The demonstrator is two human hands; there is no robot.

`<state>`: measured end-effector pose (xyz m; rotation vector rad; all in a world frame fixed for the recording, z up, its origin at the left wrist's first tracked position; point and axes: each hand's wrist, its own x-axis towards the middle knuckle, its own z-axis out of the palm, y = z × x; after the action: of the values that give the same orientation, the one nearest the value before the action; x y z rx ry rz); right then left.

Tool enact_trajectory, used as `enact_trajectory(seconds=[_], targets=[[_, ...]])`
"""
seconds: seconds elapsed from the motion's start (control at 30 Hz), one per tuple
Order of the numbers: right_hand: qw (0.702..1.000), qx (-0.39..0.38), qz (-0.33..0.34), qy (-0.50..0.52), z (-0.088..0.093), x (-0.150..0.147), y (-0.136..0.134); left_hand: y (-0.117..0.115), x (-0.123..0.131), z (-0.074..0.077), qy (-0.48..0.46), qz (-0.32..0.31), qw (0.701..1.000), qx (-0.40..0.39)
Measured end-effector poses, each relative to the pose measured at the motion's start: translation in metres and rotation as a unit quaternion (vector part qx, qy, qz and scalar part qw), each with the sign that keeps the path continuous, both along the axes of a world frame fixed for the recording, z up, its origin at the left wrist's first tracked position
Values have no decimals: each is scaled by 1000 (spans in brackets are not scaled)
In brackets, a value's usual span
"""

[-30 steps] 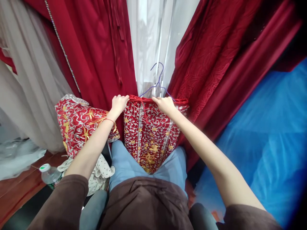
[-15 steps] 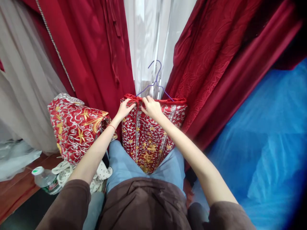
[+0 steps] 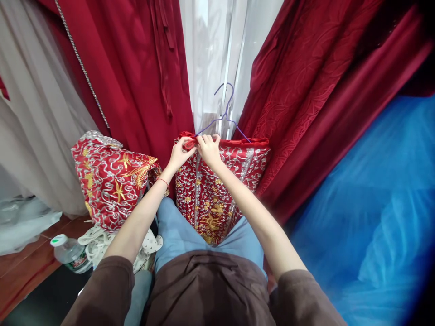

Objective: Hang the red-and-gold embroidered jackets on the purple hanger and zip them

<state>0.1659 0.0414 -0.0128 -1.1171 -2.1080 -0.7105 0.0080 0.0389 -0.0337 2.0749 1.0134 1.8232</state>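
Light-blue trousers [image 3: 173, 235] are spreading around the lower part of the embroidered red garment [image 3: 217, 194], probably steadying it. At the garment's top band, the left hand [image 3: 180, 153] is curving thumb and fingers nearly together, pinching gathered cloth. Beside it, the right hand [image 3: 209, 150] is bending its fingers over this band; how firmly they are gripping, one cannot tell. Left of the garment, another embroidered cloth [image 3: 110, 183] is resting. Behind the garment's top, a purple hanger [image 3: 226, 113] is rising, seemingly supporting it; beyond, a white curtain [image 3: 205, 59] is hanging.

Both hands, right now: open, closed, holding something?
Left hand: closed on the red top edge of the embroidered garment.
Right hand: curled at the same edge; whether it grips cannot be told.
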Motion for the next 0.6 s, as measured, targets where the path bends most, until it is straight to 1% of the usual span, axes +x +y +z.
enact_trajectory(seconds=[0.07,0.13,0.23,0.4,0.5,0.6], targets=[[999,-21,14,-37,5,6,3,1,0,-1,15,-13,1000,-8],[997,-27,31,-67,9,10,5,1,0,-2,14,-3,1000,-6],[995,-18,48,-88,12,13,6,0,3,-4,-1,35,999,-16],[992,-3,55,-111,10,10,6,1,2,-11,-2,96,994,-58],[990,-5,53,-132,10,7,10,6,-6,-20,-12,137,987,-82],[991,-5,35,-126,14,5,13,8,-18,-29,-18,191,973,-129]])
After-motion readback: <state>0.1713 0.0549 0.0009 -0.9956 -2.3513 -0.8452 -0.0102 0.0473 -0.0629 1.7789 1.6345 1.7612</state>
